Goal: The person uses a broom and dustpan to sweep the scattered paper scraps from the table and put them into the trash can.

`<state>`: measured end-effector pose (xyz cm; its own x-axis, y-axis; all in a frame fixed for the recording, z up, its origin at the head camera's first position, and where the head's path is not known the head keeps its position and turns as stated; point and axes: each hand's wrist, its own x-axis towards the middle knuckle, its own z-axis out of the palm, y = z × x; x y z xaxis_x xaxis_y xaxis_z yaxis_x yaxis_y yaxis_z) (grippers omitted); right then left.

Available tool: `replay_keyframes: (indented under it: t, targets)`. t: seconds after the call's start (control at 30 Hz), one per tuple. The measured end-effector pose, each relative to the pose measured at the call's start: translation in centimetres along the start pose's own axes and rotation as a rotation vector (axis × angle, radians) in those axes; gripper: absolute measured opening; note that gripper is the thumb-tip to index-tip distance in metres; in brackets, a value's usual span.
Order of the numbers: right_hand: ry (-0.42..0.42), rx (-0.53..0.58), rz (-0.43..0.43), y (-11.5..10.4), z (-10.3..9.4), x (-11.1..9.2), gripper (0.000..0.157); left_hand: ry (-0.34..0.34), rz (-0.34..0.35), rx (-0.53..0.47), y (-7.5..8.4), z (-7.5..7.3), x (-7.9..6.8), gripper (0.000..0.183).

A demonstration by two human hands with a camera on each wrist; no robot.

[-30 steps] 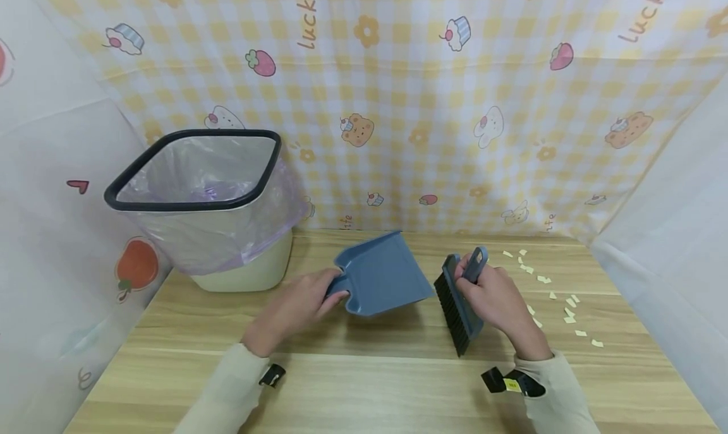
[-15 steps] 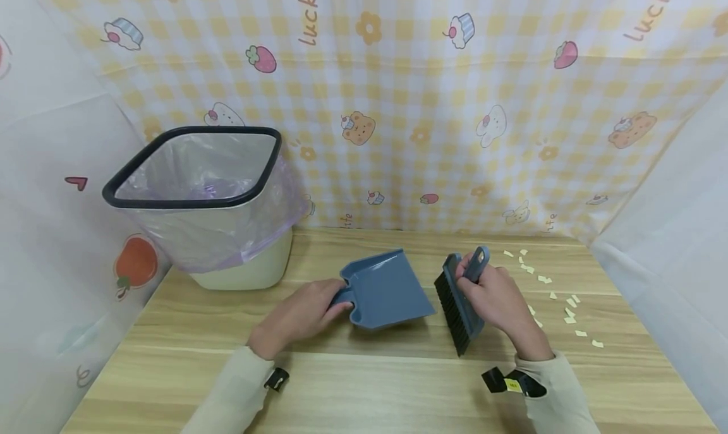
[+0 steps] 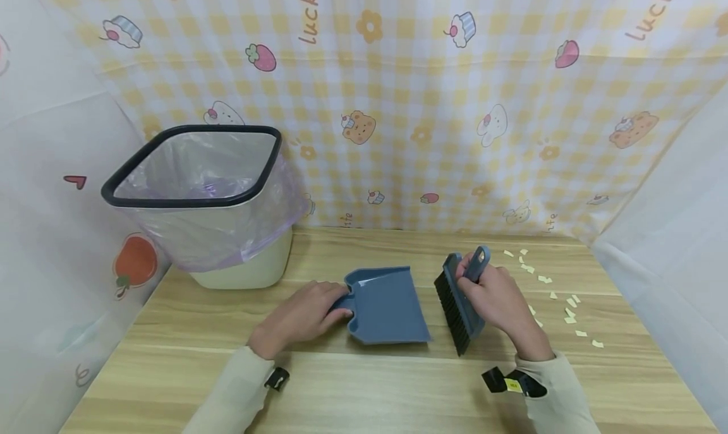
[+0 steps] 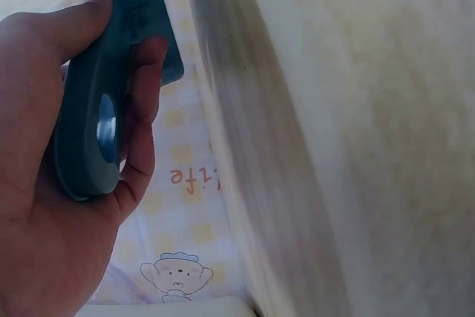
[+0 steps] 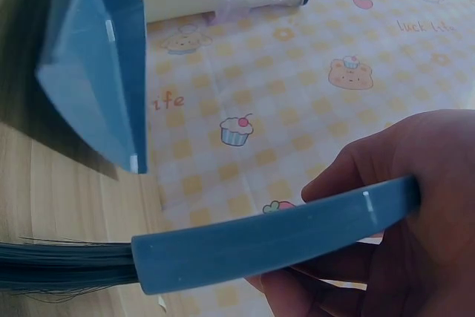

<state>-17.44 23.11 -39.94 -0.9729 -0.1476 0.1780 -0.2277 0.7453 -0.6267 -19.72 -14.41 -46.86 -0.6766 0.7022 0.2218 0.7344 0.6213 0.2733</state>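
Left hand (image 3: 307, 312) grips blue plastic dustpan (image 3: 389, 309); right hand (image 3: 497, 299), nearer the small pale-yellow scraps (image 3: 553, 295) rightward, grips black-bristled blue brush (image 3: 457, 307).

Shows one left hand (image 3: 304, 312), one right hand (image 3: 496, 295), one dustpan (image 3: 389, 307), one brush (image 3: 463, 311), one bin (image 3: 244, 277), one liner (image 3: 222, 232), two sleeves (image 3: 230, 393), one table (image 3: 387, 399), plus over a dozen pale scraps (image 3: 597, 343), too small to tally.

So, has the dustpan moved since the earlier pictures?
Yes. In the head view, the dustpan has moved down the picture, farther from the patterned cloth behind it.
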Motion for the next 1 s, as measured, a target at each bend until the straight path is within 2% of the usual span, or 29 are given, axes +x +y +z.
replay_keyframes:
  t: [0.33, 0.77, 1.0]
  targets:
    - [0.0, 0.006, 0.004, 0.0, 0.0, 0.0, 0.007, -0.053, -0.012, 0.021, -0.1, -0.5, 0.0, 0.043]
    - [-0.002, 0.005, 0.008, 0.1, 0.1, 0.1, 0.007, -0.131, -0.036, -0.033, 0.1, -0.9, 0.8, 0.037]
    - [-0.004, 0.009, 0.008, 0.0, -0.1, 0.1, 0.007, -0.141, -0.019, -0.024, -0.1, -0.7, 0.9, 0.035]
